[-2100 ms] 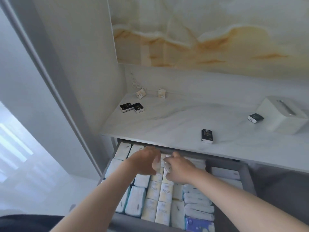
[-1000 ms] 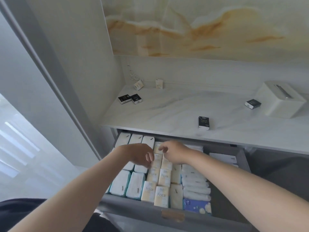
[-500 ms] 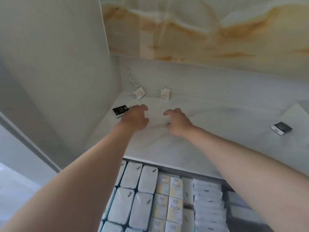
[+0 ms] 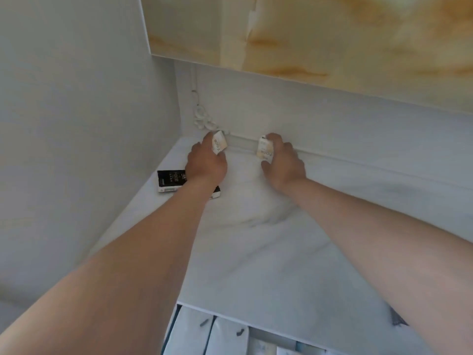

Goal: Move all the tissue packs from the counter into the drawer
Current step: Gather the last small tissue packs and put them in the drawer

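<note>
The left pack [image 4: 219, 145] and right pack [image 4: 265, 151] sit apart at the back of the counter [image 4: 256, 252], the drawer [image 4: 171, 331] in front.

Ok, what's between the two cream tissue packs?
Nothing. In the head view only bare counter lies between the left cream pack and the right cream pack.

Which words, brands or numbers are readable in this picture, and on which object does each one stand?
"Face": on the left cream pack, which the left hand pinches.
"Face", fainter: on the right cream pack, held by the right hand.
The black pack on the counter: print too blurred to read.
The drawer packs: only small dark marks, unreadable.
</note>
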Tool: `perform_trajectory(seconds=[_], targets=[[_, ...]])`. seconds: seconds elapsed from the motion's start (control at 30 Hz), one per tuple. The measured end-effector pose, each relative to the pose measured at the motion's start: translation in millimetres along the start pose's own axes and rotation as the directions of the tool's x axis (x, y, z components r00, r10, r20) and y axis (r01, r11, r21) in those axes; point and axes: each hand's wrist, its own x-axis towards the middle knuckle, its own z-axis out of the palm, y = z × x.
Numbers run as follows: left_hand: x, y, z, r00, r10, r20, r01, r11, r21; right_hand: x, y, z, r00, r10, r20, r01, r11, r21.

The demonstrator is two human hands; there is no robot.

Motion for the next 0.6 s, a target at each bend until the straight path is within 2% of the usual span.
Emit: perform_trajectory(seconds=[0.13, 0.2, 0.3, 0.37, 0.47, 0.53, 0.6], targets=[[7.1, 9.2, 10.0, 0.996, -0.074, -0.043, 0.078, 0.99, 0.12, 6.3, -0.8, 2.6, 0.997, -0.047, -0.057, 0.046, 0.999, -0.017], [7.1, 8.8, 11.3, 0.992, -0.09, -0.093, 0.098, 0.992, 0.082, 5.1, 2.5, 1.2, 0.997, -0.069, -0.032, 0.07, 0.996, 0.048], [2.1, 9.3, 9.2, 0.983, -0.025, -0.181, 0.014, 0.998, -0.06, 2.7, 10.0, -8.1, 0.997, -0.073, 0.029, 0.065, 0.975, 0.211], [-1.8, 12.4, 3.7, 0.983, 0.069, -0.171, -0.086, 0.992, -0.092, -2.1, 14.1, -20.2, 0.992, -0.081, 0.095, 0.052, 0.96, 0.277], [-9.2, 16.0, -4.9, 0.981, 0.196, -0.012, -0.195, 0.971, -0.141, -20.1, 20.7, -38.4, 0.948, -0.116, 0.296, 0.018, 0.949, 0.315], [-16.6, 18.3, -9.1, 0.968, 0.181, 0.176, -0.154, 0.975, -0.158, -33.8, 26.8, -44.8, 0.894, -0.137, 0.427, 0.039, 0.973, 0.229], [-25.4, 20.9, -10.7, 0.916, 0.123, 0.383, -0.089, 0.99, -0.107, -46.6, 33.2, -50.4, 0.847, -0.123, 0.517, 0.084, 0.992, 0.097]])
